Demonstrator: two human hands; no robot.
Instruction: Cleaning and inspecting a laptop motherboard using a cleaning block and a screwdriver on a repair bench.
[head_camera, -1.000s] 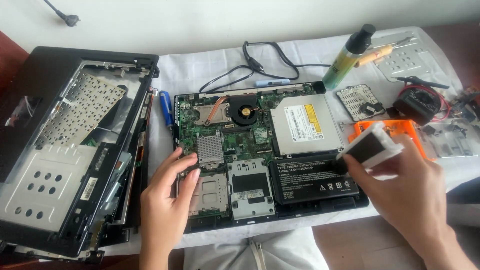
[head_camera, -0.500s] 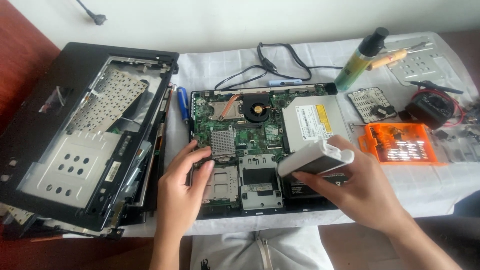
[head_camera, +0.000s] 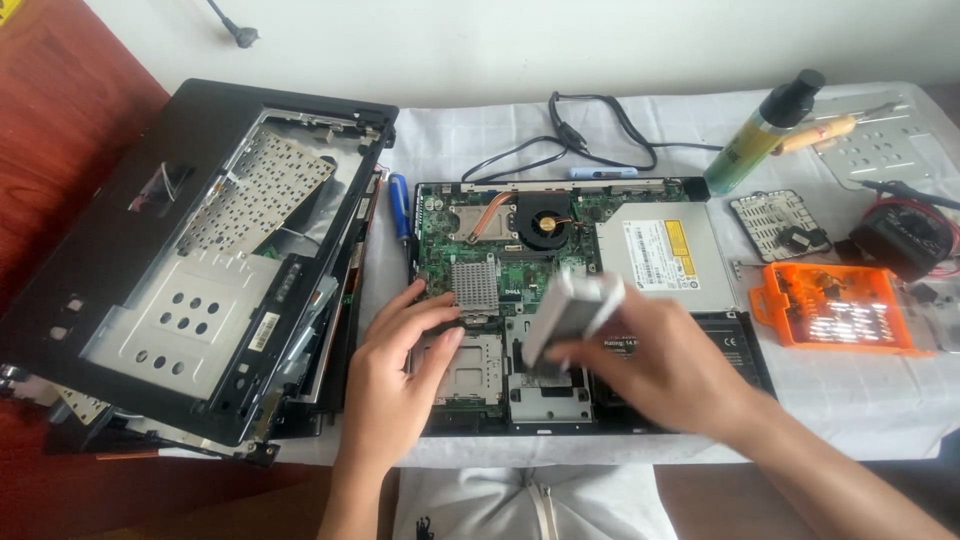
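An opened laptop base (head_camera: 640, 415) lies in front of me, its green motherboard (head_camera: 505, 260), black fan (head_camera: 545, 222) and silver optical drive (head_camera: 665, 250) exposed. My left hand (head_camera: 400, 375) rests on the board's lower left, fingers by a silver card slot (head_camera: 465, 365). My right hand (head_camera: 660, 365) grips a small grey-white rectangular block (head_camera: 572, 312), tilted on end over the middle of the board. What kind of part the block is, I cannot tell.
The removed black laptop top cover (head_camera: 190, 260) leans at the left. A blue screwdriver (head_camera: 399, 202) lies beside it. At right: an orange bit case (head_camera: 835, 308), green bottle (head_camera: 765, 130), black vent cover (head_camera: 780, 225), metal plate (head_camera: 885, 140), black cable (head_camera: 590, 130).
My right hand has carried the grey-white block leftward, from near the orange case to over the middle of the board. My left hand stayed on the board.
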